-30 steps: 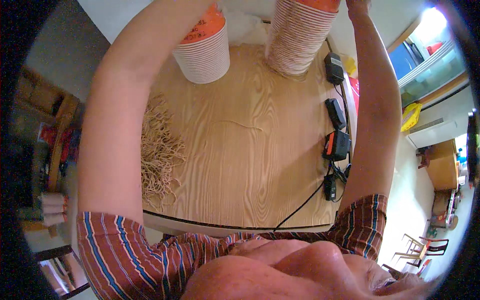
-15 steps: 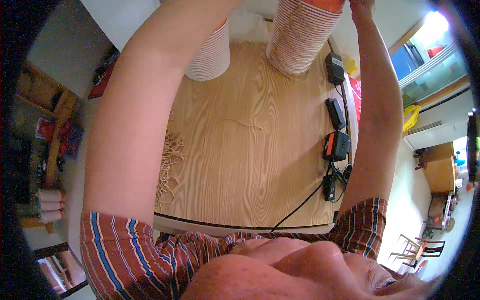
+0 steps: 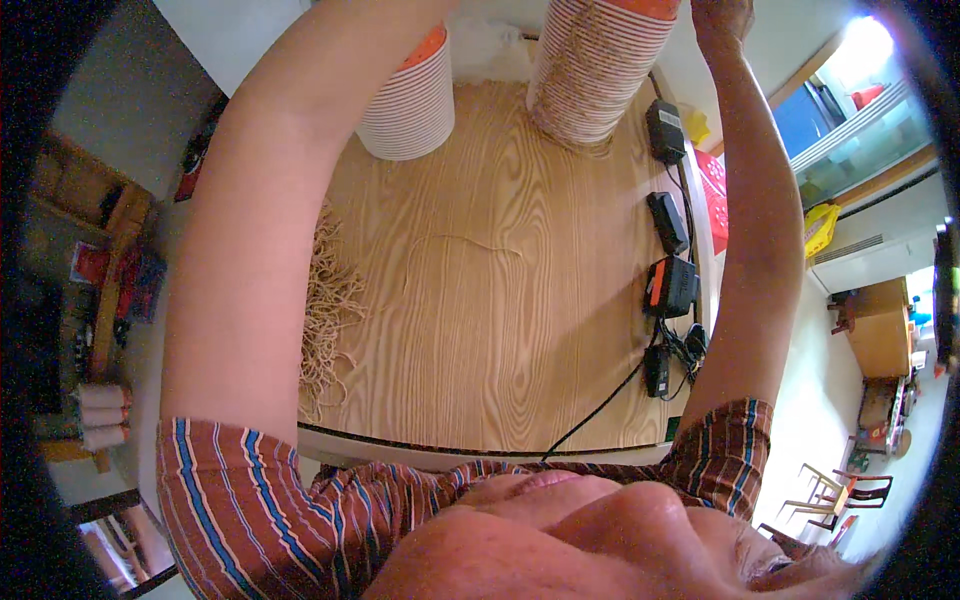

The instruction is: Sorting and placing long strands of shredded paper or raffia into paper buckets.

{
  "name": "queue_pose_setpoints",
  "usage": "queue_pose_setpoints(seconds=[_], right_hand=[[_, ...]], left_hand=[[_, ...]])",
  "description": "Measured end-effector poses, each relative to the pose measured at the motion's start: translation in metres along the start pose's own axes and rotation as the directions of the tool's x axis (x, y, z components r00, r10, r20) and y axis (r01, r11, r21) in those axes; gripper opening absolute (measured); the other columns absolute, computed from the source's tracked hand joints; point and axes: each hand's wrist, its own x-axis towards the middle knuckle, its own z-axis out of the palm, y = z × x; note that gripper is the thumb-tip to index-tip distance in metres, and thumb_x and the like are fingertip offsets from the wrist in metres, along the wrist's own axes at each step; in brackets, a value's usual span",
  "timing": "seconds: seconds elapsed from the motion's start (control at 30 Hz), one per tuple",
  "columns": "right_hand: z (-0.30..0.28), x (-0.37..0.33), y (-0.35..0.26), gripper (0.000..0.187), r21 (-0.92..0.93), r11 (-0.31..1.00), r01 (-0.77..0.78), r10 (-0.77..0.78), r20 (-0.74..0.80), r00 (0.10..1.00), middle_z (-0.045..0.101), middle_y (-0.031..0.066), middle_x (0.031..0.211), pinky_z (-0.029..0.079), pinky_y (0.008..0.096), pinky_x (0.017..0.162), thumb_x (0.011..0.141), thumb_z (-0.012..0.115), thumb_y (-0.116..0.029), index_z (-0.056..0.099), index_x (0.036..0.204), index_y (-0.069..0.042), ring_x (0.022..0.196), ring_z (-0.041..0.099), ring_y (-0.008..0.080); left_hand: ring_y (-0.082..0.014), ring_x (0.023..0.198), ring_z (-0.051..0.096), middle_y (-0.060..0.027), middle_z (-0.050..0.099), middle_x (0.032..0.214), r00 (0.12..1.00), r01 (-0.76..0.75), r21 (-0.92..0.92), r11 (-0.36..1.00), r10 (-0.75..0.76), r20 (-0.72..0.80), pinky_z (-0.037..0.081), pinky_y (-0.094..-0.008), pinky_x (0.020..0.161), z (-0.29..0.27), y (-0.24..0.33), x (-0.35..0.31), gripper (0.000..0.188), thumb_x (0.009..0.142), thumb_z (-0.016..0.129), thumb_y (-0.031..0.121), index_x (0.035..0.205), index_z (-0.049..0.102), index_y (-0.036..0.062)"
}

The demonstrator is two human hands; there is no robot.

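Observation:
Both my arms reach forward past the top edge. My left hand lies outside the picture; its forearm passes beside a tall white ridged stack [image 3: 410,115] with an orange top, which looks like nested cups. My right hand [image 3: 724,18] shows only in part at the top edge, its fingers cut off. It is nearest to a second, taller white ridged stack [image 3: 600,75], also orange on top, with tan fibres clinging to its side. Whether either hand holds anything is hidden. A heap of tan cords [image 3: 330,300] lies beside my left forearm.
A wood-grain table [image 3: 470,340] spreads before me, with one loose thread [image 3: 470,240] on it. Along its right edge sit a black adapter [image 3: 664,130], a black box [image 3: 667,222], a black-and-orange device [image 3: 671,286] and cables. A chair [image 3: 830,495] stands far right.
My left forearm has shifted slightly left, uncovering more of the left stack and the cord heap. My right hand has moved a little upward. The view has shifted slightly.

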Motion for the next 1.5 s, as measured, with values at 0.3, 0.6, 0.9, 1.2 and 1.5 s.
queue_pose_setpoints(seconds=[0.3,0.6,0.9,1.2,1.5], right_hand=[[-0.004,-0.009,-0.006,0.013,-0.067,0.997,0.042,-0.032,0.151,0.988,0.054,0.0130,0.099,0.050,0.0476,0.067,0.087,0.060,-0.008,0.051,0.097,-0.009,0.085,0.060,0.0396],[0.001,-0.026,0.009,0.005,-0.135,0.990,0.031,-0.007,0.177,0.984,0.055,0.0135,0.096,0.049,0.0499,0.063,0.091,0.053,-0.009,0.050,0.095,-0.010,0.080,0.060,0.0409],[-0.006,-0.036,0.007,0.004,-0.029,0.996,0.080,-0.073,0.204,0.976,0.055,0.0128,0.096,0.047,0.0511,0.062,0.092,0.051,-0.010,0.049,0.095,-0.012,0.080,0.060,0.0409],[-0.021,-0.053,0.003,0.004,-0.093,0.992,0.084,-0.056,0.274,0.960,0.053,0.0146,0.094,0.046,0.0527,0.062,0.093,0.050,-0.012,0.046,0.095,-0.012,0.080,0.059,0.0427],[-0.024,-0.063,0.009,0.003,-0.095,0.994,0.055,-0.022,0.321,0.947,0.054,0.0149,0.097,0.048,0.0527,0.065,0.095,0.048,-0.016,0.048,0.097,-0.013,0.083,0.060,0.0423]], left_hand=[[-0.0320,0.084,0.066,-0.0152,0.062,0.093,0.993,-0.090,0.023,0.996,0.091,-0.069,0.056,-0.0422,0.070,-0.005,-0.001,-0.014,0.017,0.084,0.059,0.015,0.097,0.052,0.0055],[-0.0276,0.074,0.067,-0.0132,0.063,0.087,0.955,-0.216,0.173,0.961,0.245,-0.168,0.056,-0.0408,0.063,0.008,0.003,-0.024,0.006,0.085,0.054,0.013,0.087,0.054,0.0069],[-0.0241,0.068,0.066,-0.0090,0.060,0.080,0.926,-0.269,0.180,0.946,0.306,-0.220,0.054,-0.0374,0.059,0.019,0.006,-0.042,0.005,0.081,0.056,0.013,0.082,0.053,0.0094],[-0.0236,0.069,0.064,-0.0078,0.057,0.079,0.908,-0.333,0.137,0.933,0.356,-0.218,0.053,-0.0365,0.061,0.021,0.015,-0.054,0.006,0.080,0.057,0.014,0.082,0.053,0.0097],[-0.0245,0.069,0.064,-0.0090,0.059,0.079,0.910,-0.339,0.075,0.938,0.347,-0.228,0.054,-0.0370,0.061,0.033,0.016,-0.063,0.006,0.080,0.057,0.014,0.082,0.053,0.0090]])
